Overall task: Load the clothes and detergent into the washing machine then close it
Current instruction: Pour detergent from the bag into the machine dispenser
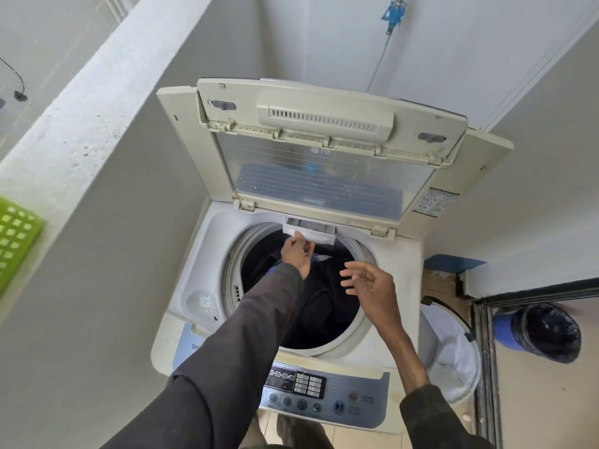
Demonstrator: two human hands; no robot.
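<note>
At rear of drum [362, 319] | detergent drawer [319, 236] lies crosswise | left hand [295, 254] grips it | right hand [372, 283] spread, empty

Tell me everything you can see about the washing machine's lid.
The lid is yellowed cream plastic around a tinted see-through window. It stands open, folded in two at a hinged seam, propped upright at the rear of the washing machine. A vented grille bar sits on its upper section, a printed label near its right edge. Nothing touches it.

Left hand [296, 252] grips detergent drawer [319, 235] above dark clothes [324, 303].
</note>
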